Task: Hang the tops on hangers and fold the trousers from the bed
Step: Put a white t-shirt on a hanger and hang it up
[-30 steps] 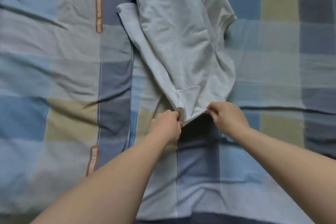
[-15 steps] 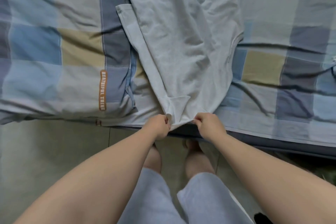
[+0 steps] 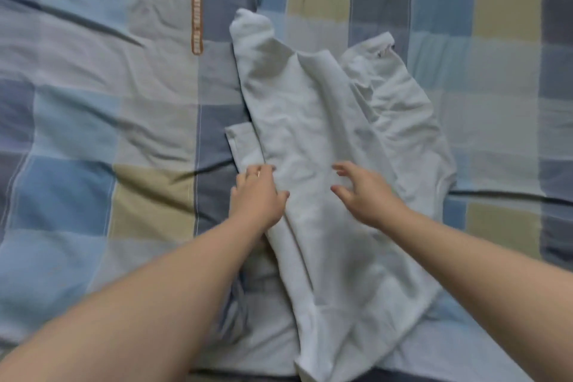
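My left hand rests with fingers relaxed on the left edge of the pale top; my right hand is spread open over it, gripping nothing; the top lies rumpled at frame centre on the checked bedcover.

Setting: home bedroom. Evidence: bed fills the view, covered by a creased checked cover in blue, grey and pale yellow squares, with an orange label strip sewn on. A pale top lies rumpled on it.
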A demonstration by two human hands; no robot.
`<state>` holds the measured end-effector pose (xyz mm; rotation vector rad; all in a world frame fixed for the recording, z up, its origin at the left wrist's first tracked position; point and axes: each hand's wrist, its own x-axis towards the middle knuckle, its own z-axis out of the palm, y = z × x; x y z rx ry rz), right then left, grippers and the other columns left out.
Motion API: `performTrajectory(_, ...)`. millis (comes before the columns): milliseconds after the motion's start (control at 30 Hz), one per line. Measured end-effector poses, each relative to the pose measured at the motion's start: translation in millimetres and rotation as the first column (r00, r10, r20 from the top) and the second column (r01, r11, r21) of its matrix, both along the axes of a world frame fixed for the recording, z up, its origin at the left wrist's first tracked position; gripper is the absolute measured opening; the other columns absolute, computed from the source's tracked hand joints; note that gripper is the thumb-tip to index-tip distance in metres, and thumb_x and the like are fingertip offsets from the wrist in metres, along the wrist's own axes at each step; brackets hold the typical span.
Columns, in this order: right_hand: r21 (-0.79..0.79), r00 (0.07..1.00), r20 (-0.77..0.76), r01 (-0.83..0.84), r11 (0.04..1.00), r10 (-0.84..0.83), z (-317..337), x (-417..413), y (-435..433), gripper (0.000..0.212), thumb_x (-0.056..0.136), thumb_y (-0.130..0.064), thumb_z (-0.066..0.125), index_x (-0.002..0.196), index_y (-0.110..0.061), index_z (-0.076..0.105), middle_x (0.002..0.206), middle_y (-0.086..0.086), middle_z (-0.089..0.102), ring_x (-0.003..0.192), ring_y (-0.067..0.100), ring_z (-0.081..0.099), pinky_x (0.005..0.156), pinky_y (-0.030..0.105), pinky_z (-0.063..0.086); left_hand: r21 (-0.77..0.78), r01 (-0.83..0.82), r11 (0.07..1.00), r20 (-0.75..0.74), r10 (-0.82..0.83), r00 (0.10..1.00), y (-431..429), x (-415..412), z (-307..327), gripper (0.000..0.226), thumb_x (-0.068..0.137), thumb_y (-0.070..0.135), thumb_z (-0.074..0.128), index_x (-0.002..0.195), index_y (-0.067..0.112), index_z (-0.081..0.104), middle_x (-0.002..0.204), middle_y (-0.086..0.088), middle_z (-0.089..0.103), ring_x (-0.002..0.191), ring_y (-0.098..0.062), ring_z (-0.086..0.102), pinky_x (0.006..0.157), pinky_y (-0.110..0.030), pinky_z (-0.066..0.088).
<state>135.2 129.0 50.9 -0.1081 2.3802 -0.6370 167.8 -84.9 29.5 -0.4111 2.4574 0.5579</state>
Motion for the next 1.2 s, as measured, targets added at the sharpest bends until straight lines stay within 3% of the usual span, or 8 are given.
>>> performTrajectory(133, 0.087, 0.968, -0.235, -0.069, 0.994, 0.087, -32, -114, -43, 0.058, 0.095, -0.034, 0.062, 0.148, -0.021, 0.042, 0.147, 0.011, 0.048, 0.136, 0.033, 0.042, 0.113, 0.044, 0.034, -0.013, -0.027, 1.000, -0.252, 0.023, 0.967, -43, -116, -32, 0.079, 0.092, 0.044, 0.067, 0.155, 0.022, 0.023, 0.164, -0.005, 0.014, 0.148, -0.032, 0.021, 0.117, -0.047, 0.026)
performTrajectory(300, 0.174, 0.950, -0.304, -0.015, 0.985, 0.069, -71, -217, -75, 0.073, 0.092, -0.042, 0.063, 0.155, -0.028, 0.028, 0.158, 0.006, 0.031, 0.140, 0.036, 0.037, 0.113, 0.048, 0.034, 0.526, -0.331, 0.784, -0.102, 0.444, 0.890, -71, -217, -78, 0.110, 0.088, 0.044, 0.075, 0.159, 0.020, -0.005, 0.161, -0.008, 0.027, 0.143, -0.030, 0.036, 0.117, -0.041, 0.034)
performTrajectory(400, 0.242, 0.978, -0.200, -0.014, 0.970, 0.064, -96, -249, -81, 0.089, 0.090, -0.053, 0.065, 0.158, -0.032, 0.013, 0.157, 0.013, 0.031, 0.138, 0.039, 0.042, 0.111, 0.046, 0.038, 0.625, -0.465, 0.627, -0.005, 0.599, 0.801, -78, -244, -107, 0.092, 0.091, 0.047, 0.069, 0.156, 0.020, 0.010, 0.150, -0.007, 0.043, 0.130, -0.028, 0.049, 0.111, -0.045, 0.043)
performTrajectory(600, 0.345, 0.990, -0.121, -0.032, 0.938, 0.078, -116, -275, -79, 0.059, 0.092, -0.051, 0.062, 0.138, -0.021, 0.041, 0.146, 0.019, 0.032, 0.120, 0.043, 0.051, 0.101, 0.043, 0.043, 0.716, -0.409, 0.566, 0.085, 0.510, 0.856, -91, -260, -125, 0.045, 0.101, 0.035, 0.056, 0.142, 0.017, 0.051, 0.126, -0.002, 0.066, 0.110, -0.021, 0.063, 0.102, -0.038, 0.049)
performTrajectory(867, 0.004, 0.966, -0.250, 0.067, 0.998, -0.064, -109, -242, -60, 0.022, 0.091, -0.027, 0.066, 0.100, -0.011, 0.053, 0.109, 0.013, 0.059, 0.095, 0.031, 0.058, 0.067, 0.032, 0.043, 0.593, -0.333, 0.733, -0.052, 0.448, 0.893, -76, -239, -117, 0.046, 0.097, 0.030, 0.063, 0.139, 0.012, 0.057, 0.131, -0.005, 0.064, 0.120, -0.026, 0.060, 0.108, -0.038, 0.047)
performTrajectory(967, -0.177, 0.971, -0.188, 0.114, 0.978, -0.148, -85, -199, -50, 0.016, 0.087, -0.020, 0.072, 0.091, -0.016, 0.058, 0.092, 0.005, 0.063, 0.088, 0.024, 0.058, 0.077, 0.038, 0.046, 0.433, -0.240, 0.869, -0.158, 0.335, 0.929, -62, -206, -98, 0.037, 0.095, 0.020, 0.063, 0.129, 0.005, 0.063, 0.129, -0.014, 0.067, 0.121, -0.032, 0.060, 0.100, -0.032, 0.047)
performTrajectory(1100, -0.185, 0.927, -0.256, 0.230, 0.955, -0.273, -44, -140, -31, 0.014, 0.083, -0.010, 0.071, 0.087, -0.019, 0.061, 0.088, 0.001, 0.065, 0.087, 0.022, 0.057, 0.072, 0.034, 0.042, 0.266, -0.212, 0.940, -0.254, 0.280, 0.926, -35, -123, -57, 0.031, 0.093, 0.016, 0.062, 0.122, 0.005, 0.067, 0.124, -0.022, 0.066, 0.116, -0.042, 0.059, 0.096, -0.047, 0.048)
performTrajectory(1200, -0.241, 0.908, -0.246, 0.283, 0.928, -0.340, -1, -95, -14, 0.019, 0.083, -0.002, 0.066, 0.087, -0.020, 0.062, 0.084, -0.011, 0.066, 0.083, 0.019, 0.059, 0.065, 0.016, 0.041, 0.281, -0.156, 0.947, -0.330, 0.248, 0.911, -16, -57, -3, 0.030, 0.091, 0.015, 0.067, 0.120, 0.010, 0.070, 0.119, -0.018, 0.068, 0.108, -0.043, 0.061, 0.091, -0.048, 0.049)
